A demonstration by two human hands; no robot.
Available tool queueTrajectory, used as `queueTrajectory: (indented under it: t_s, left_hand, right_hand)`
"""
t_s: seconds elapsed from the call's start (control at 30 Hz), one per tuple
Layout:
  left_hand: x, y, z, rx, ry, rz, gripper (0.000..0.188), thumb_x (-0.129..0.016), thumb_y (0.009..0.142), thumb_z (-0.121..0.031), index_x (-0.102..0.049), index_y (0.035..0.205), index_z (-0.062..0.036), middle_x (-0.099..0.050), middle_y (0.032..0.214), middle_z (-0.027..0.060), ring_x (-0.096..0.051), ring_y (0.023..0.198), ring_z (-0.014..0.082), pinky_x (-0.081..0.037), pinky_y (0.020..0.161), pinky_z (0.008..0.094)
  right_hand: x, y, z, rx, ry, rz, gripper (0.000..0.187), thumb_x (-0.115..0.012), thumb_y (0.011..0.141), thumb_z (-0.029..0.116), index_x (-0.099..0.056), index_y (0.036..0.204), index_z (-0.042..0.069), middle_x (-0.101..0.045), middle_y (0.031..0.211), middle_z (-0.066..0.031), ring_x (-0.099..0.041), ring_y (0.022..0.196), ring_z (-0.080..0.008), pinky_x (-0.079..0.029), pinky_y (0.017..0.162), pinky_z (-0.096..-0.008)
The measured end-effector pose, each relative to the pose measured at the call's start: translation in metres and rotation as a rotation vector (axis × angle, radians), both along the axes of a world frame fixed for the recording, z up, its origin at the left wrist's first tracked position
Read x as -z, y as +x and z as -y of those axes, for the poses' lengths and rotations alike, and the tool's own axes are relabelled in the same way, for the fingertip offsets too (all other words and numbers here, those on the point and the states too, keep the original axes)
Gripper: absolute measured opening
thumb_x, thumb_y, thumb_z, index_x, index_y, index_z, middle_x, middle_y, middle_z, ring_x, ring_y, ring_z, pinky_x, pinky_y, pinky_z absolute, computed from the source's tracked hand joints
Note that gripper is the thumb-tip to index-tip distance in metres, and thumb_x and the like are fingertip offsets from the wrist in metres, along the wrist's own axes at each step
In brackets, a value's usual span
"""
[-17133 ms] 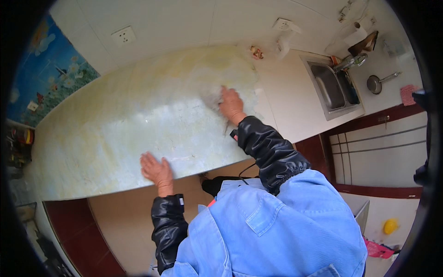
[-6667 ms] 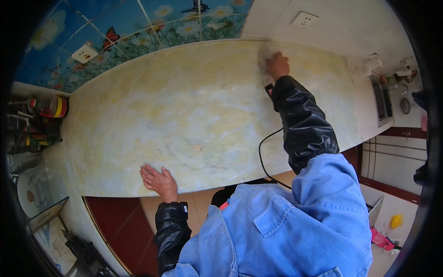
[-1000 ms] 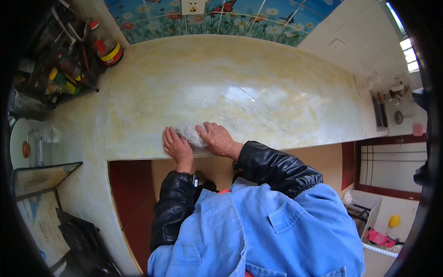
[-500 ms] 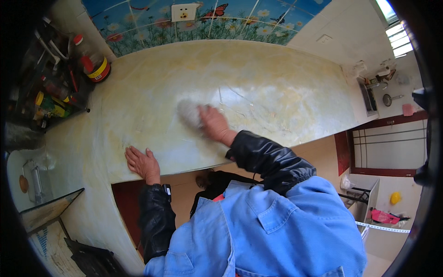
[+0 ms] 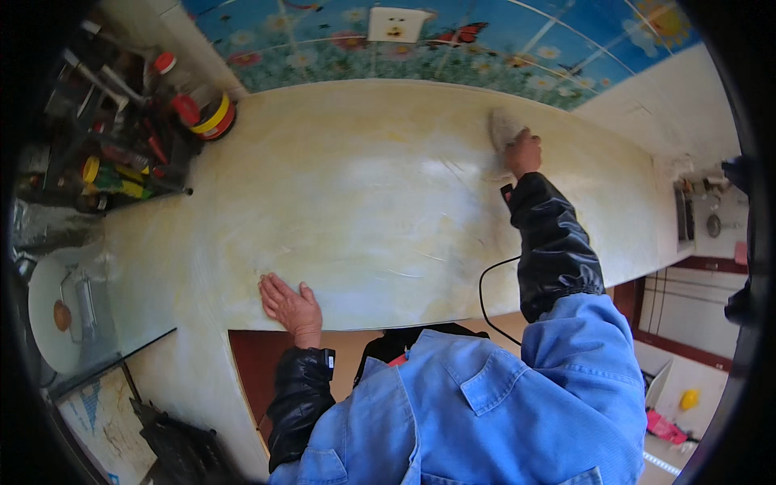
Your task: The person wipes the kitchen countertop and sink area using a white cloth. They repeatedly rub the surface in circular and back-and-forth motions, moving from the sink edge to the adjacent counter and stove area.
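A glossy yellowish-cream countertop [image 5: 347,202] spreads out in front of me. Over by its back edge, right of the middle, my right hand [image 5: 525,152] is closed on a light grey cloth [image 5: 503,129], bunched and blurred by motion, that lies against the surface. My right arm reaches far forward in a black sleeve cover. Near the front edge on the left, my left hand [image 5: 293,311] rests flat on the counter with its fingers stretched out, holding nothing. Wet-looking streaks shine across the middle of the surface.
At the back left, a dark rack [image 5: 121,153] holds bottles beside a red-capped bottle [image 5: 212,120]. A glass-topped stove [image 5: 81,323] stands at the left. Flowered tiles [image 5: 501,48] with a socket [image 5: 396,25] line the back wall. A black cord [image 5: 482,295] hangs by my right arm.
My right hand has swept the cloth from the middle of the counter to the right and toward the back wall. My left hand stays flat near the front edge. The view has shifted.
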State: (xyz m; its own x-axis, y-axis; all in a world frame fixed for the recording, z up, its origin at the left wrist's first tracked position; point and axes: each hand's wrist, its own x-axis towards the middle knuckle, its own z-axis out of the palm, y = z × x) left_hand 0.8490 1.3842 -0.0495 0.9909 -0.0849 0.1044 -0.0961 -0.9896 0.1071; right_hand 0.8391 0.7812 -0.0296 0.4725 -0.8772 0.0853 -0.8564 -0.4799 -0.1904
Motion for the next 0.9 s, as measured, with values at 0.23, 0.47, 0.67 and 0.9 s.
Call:
queueTrajectory:
  t_s: [0.23, 0.47, 0.67, 0.9]
  left_hand:
    - [-0.002, 0.003, 0.0, 0.028, -0.05, -0.008, 0.082, -0.064, 0.09, -0.031, -0.027, 0.153, 0.0051, -0.027, 0.161, 0.0237, -0.023, 0.149, 0.0421, -0.017, 0.119, 0.057]
    - [-0.008, 0.004, 0.0, 0.019, -0.073, -0.038, 0.082, -0.063, 0.09, -0.034, -0.028, 0.153, 0.005, -0.028, 0.16, 0.0242, -0.024, 0.148, 0.0423, -0.019, 0.118, 0.0571]
    - [-0.014, 0.006, 0.0, 0.005, -0.141, -0.042, 0.081, -0.065, 0.089, -0.03, -0.029, 0.153, 0.0049, -0.029, 0.16, 0.0239, -0.025, 0.148, 0.0417, -0.018, 0.118, 0.0565]
    - [-0.017, 0.007, -0.002, 0.001, -0.18, -0.063, 0.081, -0.065, 0.088, -0.032, -0.032, 0.151, 0.0063, -0.031, 0.158, 0.0254, -0.026, 0.147, 0.0425, -0.018, 0.117, 0.0571]
  right_hand:
    - [0.005, 0.123, -0.103, -0.511, 0.007, 0.047, 0.057, -0.075, 0.08, 0.027, -0.054, 0.131, 0.013, -0.061, 0.117, -0.0212, -0.065, 0.103, -0.0436, -0.056, 0.081, -0.0537]
    - [-0.004, 0.248, -0.253, -0.875, 0.042, 0.12, 0.054, -0.072, 0.081, 0.021, -0.052, 0.128, 0.004, -0.059, 0.115, -0.0207, -0.062, 0.104, -0.0423, -0.056, 0.08, -0.0515]
    - [0.011, 0.343, -0.326, -1.061, -0.05, 0.172, 0.054, -0.067, 0.083, 0.018, -0.055, 0.132, 0.0, -0.061, 0.112, -0.023, -0.064, 0.094, -0.042, -0.056, 0.075, -0.0521]
    - [0.013, 0.406, -0.37, -1.145, -0.055, 0.098, 0.066, -0.064, 0.09, 0.028, -0.043, 0.151, 0.012, -0.055, 0.135, -0.0204, -0.061, 0.108, -0.0472, -0.056, 0.085, -0.0548]
